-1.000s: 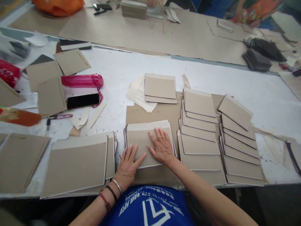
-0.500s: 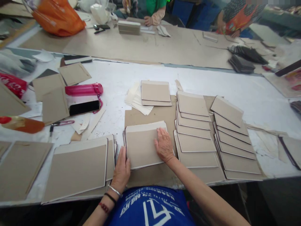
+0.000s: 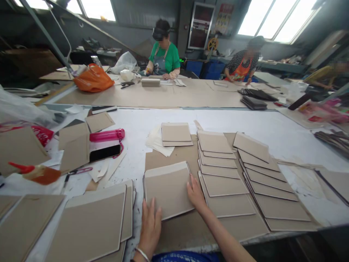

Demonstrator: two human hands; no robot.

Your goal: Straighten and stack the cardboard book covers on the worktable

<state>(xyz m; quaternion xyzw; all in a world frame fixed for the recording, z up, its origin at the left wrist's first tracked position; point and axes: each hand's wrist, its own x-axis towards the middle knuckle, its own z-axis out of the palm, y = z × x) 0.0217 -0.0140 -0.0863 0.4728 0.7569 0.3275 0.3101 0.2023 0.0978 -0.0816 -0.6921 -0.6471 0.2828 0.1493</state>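
Where a pile of beige panels (image 3: 170,187) is set on the bench (image 3: 136,118), its left front corner is touched by the left hand (image 3: 150,226), fingers a bit apart. Its right edge is touched by the right hand (image 3: 196,195), whose grip cannot be told. Overlapping panels (image 3: 225,185) are laid beside it.

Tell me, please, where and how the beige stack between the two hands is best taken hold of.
Probably by its left and right edges, with the left hand coming from the left and the right hand from the right. The beige stack lies flat, and layered dark edges show at its left side, so pressing from both sides should keep it together.
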